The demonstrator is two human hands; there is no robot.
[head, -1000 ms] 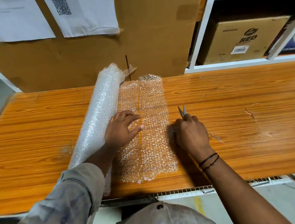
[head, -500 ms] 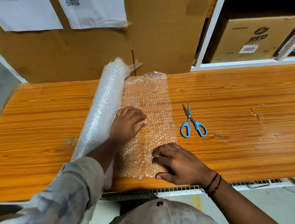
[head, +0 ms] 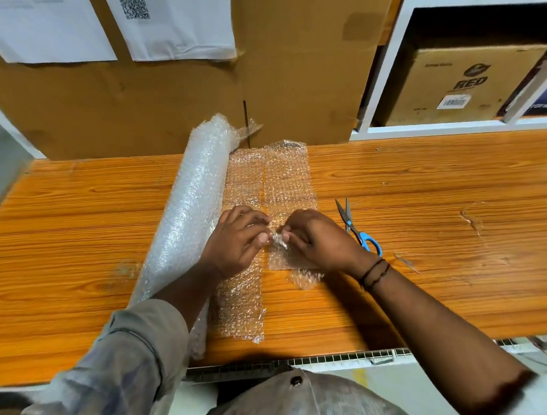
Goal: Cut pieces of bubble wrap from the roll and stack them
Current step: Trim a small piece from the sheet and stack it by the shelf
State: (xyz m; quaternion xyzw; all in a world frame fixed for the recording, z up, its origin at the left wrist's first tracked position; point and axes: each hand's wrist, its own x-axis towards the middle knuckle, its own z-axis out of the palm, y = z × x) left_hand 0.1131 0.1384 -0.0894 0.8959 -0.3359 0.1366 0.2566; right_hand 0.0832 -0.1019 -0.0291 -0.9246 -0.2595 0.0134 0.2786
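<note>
- Both hands are bunched together mid-surface: left hand (head: pixel 238 239) and right hand (head: pixel 317 240) each pinch the same bit of bubble wrap between fingertips, knuckles nearly touching.
- What they're gripping is the cut piece (head: pixel 288 186), a strip whose long axis runs away from the person toward the cardboard wall. Its near end is lifted and crumpled under the right hand.
- Just left of the left hand sits the roll (head: pixel 194 213), long axis also front to back, tilted slightly so the far end leans right. A flat unrolled flap (head: pixel 240 305) still joined to it lies under the left wrist.
- Scissors (head: pixel 353 225) are right beside the right hand, blades closed and pointing away, blue handles toward the person.
- Half a second ago the right hand was flat at the strip's near edge and the left was pressing down; now both have come together to pinch.
- All on the orange wood surface (head: pixel 447 226).
</note>
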